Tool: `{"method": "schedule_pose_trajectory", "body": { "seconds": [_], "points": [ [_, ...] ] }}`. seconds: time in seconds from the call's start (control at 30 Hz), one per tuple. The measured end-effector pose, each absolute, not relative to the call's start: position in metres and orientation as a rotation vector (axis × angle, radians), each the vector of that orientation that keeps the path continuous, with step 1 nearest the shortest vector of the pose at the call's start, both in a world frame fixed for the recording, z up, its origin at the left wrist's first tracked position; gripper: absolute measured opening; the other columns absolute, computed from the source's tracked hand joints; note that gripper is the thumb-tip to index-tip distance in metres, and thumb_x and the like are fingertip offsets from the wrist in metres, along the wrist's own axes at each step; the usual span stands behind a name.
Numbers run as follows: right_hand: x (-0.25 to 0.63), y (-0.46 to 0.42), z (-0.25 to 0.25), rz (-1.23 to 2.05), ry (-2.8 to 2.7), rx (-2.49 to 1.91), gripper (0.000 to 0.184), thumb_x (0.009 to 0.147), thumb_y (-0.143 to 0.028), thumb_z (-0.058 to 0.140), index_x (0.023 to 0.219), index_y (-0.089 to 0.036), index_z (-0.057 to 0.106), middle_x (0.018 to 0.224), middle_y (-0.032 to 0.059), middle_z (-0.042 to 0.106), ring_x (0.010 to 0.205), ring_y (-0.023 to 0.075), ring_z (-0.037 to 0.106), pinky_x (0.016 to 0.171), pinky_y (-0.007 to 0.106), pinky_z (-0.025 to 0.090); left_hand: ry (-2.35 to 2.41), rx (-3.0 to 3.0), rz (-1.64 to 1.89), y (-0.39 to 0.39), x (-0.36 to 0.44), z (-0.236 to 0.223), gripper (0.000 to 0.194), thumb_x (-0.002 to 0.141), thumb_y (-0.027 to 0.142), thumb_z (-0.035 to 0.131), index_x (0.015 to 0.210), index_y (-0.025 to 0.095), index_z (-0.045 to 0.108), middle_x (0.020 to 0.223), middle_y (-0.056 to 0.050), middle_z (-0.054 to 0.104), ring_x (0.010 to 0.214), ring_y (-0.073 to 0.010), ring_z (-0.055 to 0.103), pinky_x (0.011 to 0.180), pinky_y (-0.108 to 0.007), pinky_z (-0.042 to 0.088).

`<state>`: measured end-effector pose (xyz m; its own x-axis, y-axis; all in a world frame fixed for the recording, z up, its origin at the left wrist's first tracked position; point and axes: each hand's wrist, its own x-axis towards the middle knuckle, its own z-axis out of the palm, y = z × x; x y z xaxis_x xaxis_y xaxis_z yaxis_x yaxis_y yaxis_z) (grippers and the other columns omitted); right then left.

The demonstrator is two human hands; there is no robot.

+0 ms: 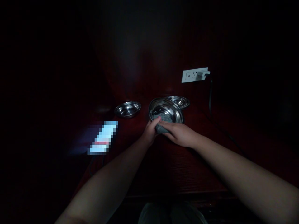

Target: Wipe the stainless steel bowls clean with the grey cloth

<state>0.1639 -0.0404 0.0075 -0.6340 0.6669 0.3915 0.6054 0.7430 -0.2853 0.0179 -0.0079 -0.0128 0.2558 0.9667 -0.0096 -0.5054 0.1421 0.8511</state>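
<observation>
A shiny metal bowl (161, 105) is tilted toward me above the dark red table. My left hand (149, 132) is closed on its near left rim, the thumb lying over a grey cloth (165, 119). That textured cloth lies inside the bowl and hangs over the near rim. Its fingers pressed together, my right hand (180, 133) grips the cloth at the bowl's near right side. The undersides of both hands and the bowl's base are hidden.
A second metal bowl (128, 109) stands on the left, and a shallow metal dish (183, 101) sits behind the held bowl. At the left glows a pixelated screen (104, 137). A wall socket (192, 75) holds a plug, whose dark cable (210, 96) runs down to the right.
</observation>
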Motion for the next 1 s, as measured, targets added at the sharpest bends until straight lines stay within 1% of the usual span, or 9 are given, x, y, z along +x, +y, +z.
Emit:
{"method": "schedule_pose_trajectory", "body": {
  "seconds": [0.07, 0.2, 0.33, 0.5, 0.6, 0.77, 0.9, 1.0],
  "points": [
    [0.163, -0.041, 0.008, 0.166, -2.46, -0.95, 0.051, 0.084, -0.021, 0.047, 0.134, -0.016, 0.04, 0.134, 0.0107, 0.048, 0.121, 0.0212, 0.048, 0.101, 0.037, 0.04, 0.671, 0.851, 1.164, -0.012, 0.018, -0.011, 0.045, 0.068, 0.038, 0.065, 0.107, 0.016, 0.059, 0.101, -0.008, 0.065, 0.094, -0.0226, 0.06, 0.08, -0.034, 0.046],
    [0.164, -0.042, 0.01, 0.193, -2.472, -0.971, 0.048, 0.085, -0.022, 0.046, 0.133, -0.017, 0.042, 0.129, 0.0108, 0.053, 0.114, 0.0215, 0.054, 0.095, 0.036, 0.043, 0.739, 0.806, 1.122, -0.015, 0.018, -0.011, 0.05, 0.068, 0.041, 0.064, 0.113, 0.019, 0.056, 0.104, -0.009, 0.064, 0.096, -0.0254, 0.06, 0.074, -0.036, 0.048],
    [0.166, -0.042, 0.014, 0.237, -2.489, -1.039, 0.04, 0.086, -0.025, 0.045, 0.125, -0.021, 0.05, 0.116, 0.0085, 0.063, 0.098, 0.022, 0.062, 0.083, 0.035, 0.047, 0.725, 0.773, 1.168, -0.016, 0.021, -0.013, 0.051, 0.069, 0.044, 0.063, 0.113, 0.018, 0.055, 0.104, -0.01, 0.064, 0.096, -0.0256, 0.06, 0.076, -0.037, 0.048],
    [0.166, -0.041, 0.019, 0.297, -2.502, -1.1, 0.032, 0.085, -0.027, 0.048, 0.115, -0.023, 0.058, 0.102, 0.0069, 0.068, 0.085, 0.0199, 0.064, 0.075, 0.032, 0.046, 0.737, 0.751, 1.219, -0.014, 0.023, -0.015, 0.053, 0.069, 0.044, 0.062, 0.114, 0.017, 0.054, 0.1, -0.01, 0.065, 0.093, -0.0251, 0.06, 0.075, -0.035, 0.048],
    [0.167, -0.041, 0.02, 0.291, -2.522, -1.13, 0.028, 0.085, -0.029, 0.048, 0.109, -0.023, 0.062, 0.097, 0.0061, 0.068, 0.082, 0.0192, 0.063, 0.074, 0.03, 0.045, 0.769, 0.734, 1.216, -0.013, 0.023, -0.015, 0.055, 0.067, 0.045, 0.063, 0.114, 0.017, 0.054, 0.099, -0.01, 0.065, 0.092, -0.0252, 0.061, 0.072, -0.035, 0.048],
    [0.169, -0.038, 0.02, 0.256, -2.536, -1.188, 0.03, 0.086, -0.035, 0.047, 0.109, -0.023, 0.062, 0.094, 0.0058, 0.069, 0.079, 0.0193, 0.063, 0.072, 0.031, 0.045, 0.746, 0.727, 1.217, -0.011, 0.024, -0.015, 0.054, 0.068, 0.044, 0.062, 0.114, 0.016, 0.053, 0.097, -0.011, 0.065, 0.087, -0.0234, 0.062, 0.071, -0.034, 0.048],
    [0.171, -0.036, 0.018, 0.265, -2.528, -1.182, 0.033, 0.085, -0.035, 0.048, 0.113, -0.024, 0.061, 0.097, 0.0062, 0.069, 0.082, 0.0194, 0.063, 0.075, 0.031, 0.045, 0.687, 0.752, 1.272, -0.008, 0.024, -0.017, 0.052, 0.069, 0.04, 0.062, 0.114, 0.014, 0.053, 0.098, -0.011, 0.065, 0.09, -0.0237, 0.061, 0.077, -0.036, 0.047],
    [0.173, -0.036, 0.017, 0.261, -2.497, -1.172, 0.034, 0.082, -0.035, 0.053, 0.113, -0.023, 0.062, 0.094, 0.007, 0.069, 0.082, 0.02, 0.063, 0.076, 0.032, 0.045, 0.648, 0.786, 1.349, -0.005, 0.025, -0.021, 0.047, 0.069, 0.039, 0.062, 0.11, 0.015, 0.055, 0.1, -0.011, 0.064, 0.094, -0.0239, 0.06, 0.082, -0.038, 0.046]
  ]
}}
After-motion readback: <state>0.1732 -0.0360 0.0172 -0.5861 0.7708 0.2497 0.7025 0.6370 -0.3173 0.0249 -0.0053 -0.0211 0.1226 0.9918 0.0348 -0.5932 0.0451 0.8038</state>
